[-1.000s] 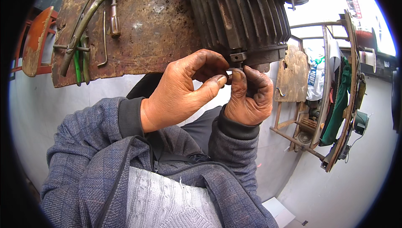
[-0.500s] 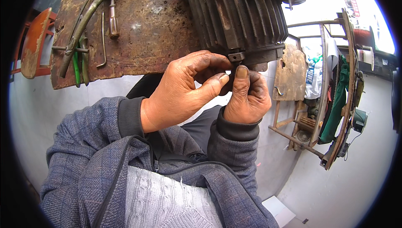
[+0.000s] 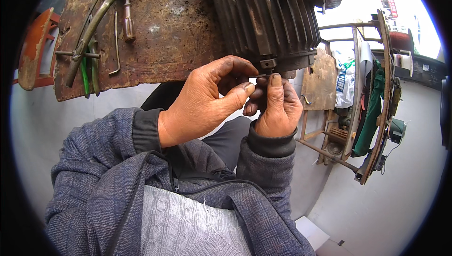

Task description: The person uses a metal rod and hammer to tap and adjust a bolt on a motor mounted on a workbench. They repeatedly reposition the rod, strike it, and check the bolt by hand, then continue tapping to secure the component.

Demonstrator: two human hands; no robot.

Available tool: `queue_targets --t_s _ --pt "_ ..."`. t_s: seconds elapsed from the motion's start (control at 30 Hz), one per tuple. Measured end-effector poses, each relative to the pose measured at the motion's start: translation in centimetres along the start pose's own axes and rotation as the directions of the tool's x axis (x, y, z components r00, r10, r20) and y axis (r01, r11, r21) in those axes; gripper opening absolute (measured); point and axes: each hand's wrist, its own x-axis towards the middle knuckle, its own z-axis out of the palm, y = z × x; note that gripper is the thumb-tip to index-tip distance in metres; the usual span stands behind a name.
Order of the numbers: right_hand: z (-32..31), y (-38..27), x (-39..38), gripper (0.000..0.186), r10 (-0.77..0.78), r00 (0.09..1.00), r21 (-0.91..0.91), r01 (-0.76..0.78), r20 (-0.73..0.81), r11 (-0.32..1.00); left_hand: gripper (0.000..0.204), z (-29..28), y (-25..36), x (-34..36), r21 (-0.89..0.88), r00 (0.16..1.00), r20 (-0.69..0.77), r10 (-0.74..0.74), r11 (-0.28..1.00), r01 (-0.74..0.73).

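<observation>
- Best guess at the step I'm on: close-up fingertip work at the small squarish metal block with a round hole (image 3: 268, 63), down at the near end of my dark finned metal housing (image 3: 263, 20).
- That housing sits at the right side of the worn brown wooden counter (image 3: 160, 49), its near end by the edge, right above my fingers.
- My left hand (image 3: 200, 103) is curved, index reaching in by the block, thumb apart from it. Can't tell if the hidden fingers grip anything.
- My right hand (image 3: 278, 108) has its thumb up beside the short dark metal stem (image 3: 269, 71) under the block, other fingers curled behind. Can't tell if that's a proper pinch.
- Next move, I reckon, calls for a light touch and both hands steady, since there's little room in there.
- Textures: long straight ribs on the housing, grimy and dull, rusty-looking in one groove. Counter's scuffed and blotchy, with dark crumbs beside the housing.
- Off to the left lie a hammer with a curved metal handle (image 3: 101, 16), a screwdriver with a translucent brownish handle (image 3: 128, 28) and a thin bent metal rod (image 3: 117, 49).
</observation>
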Motion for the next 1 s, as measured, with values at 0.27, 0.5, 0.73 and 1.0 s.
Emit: queue_targets --t_s 0.27,0.5,0.73,1.0 --pt "0.2 -0.1 0.3 0.036 0.078 0.997 -0.014 -0.078 -0.030 0.997 0.024 -0.4 -0.5 -0.5 0.004 0.998 -0.057 -0.017 1.000 0.018" --pt "0.2 0.2 0.8 0.028 0.102 0.992 0.082 -0.096 -0.075 0.992 0.028 -0.3 -0.4 -0.9 0.066 0.997 -0.044 -0.066 0.995 0.068" --pt "-0.3 0.8 0.4 0.018 -0.062 0.992 -0.022 0.060 -0.114 0.998 0.031 0.4 -0.4 -0.4 0.069 0.997 -0.024 -0.073 0.995 0.075" --pt "-0.3 2.1 -2.8 0.014 -0.230 0.970 -0.412 0.239 0.073 0.879 0.023 0.0 -0.5 -0.4 0.124 0.990 0.029 -0.140 0.983 0.135"
